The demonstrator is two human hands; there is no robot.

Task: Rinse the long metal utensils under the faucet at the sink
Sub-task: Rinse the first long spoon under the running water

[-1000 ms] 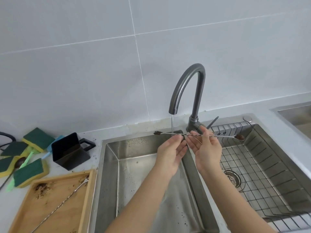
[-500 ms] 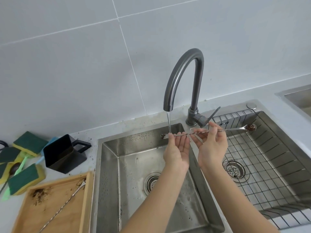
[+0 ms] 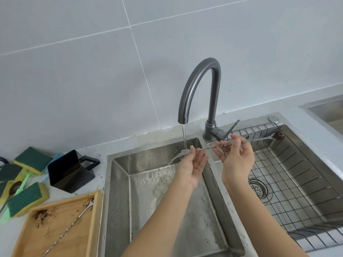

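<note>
Both hands hold one long metal utensil (image 3: 241, 142) level over the sink divider. The right hand (image 3: 236, 160) pinches its twisted shaft near mid-length with curled fingers, while the left hand (image 3: 193, 164) lies palm-up with its fingers nearly straight, supporting the left end from below. That left end sits directly in the water stream (image 3: 184, 138) falling from the faucet (image 3: 200, 89), over the left basin (image 3: 167, 201). The long axis runs left to right, rising slightly toward the right, where the spoon bowl (image 3: 278, 135), coated with dark residue, hangs over the right basin's wire rack (image 3: 289, 182), well clear of the stream. By judgement, rinsing the soiled bowl calls for sliding the utensil leftward along its axis; the right hand is nearer that end. A second utensil (image 3: 68, 227) lies on the wooden tray (image 3: 55, 238), untouched, beside a black container (image 3: 68, 171) and sponges (image 3: 24, 199) on the surface.
</note>
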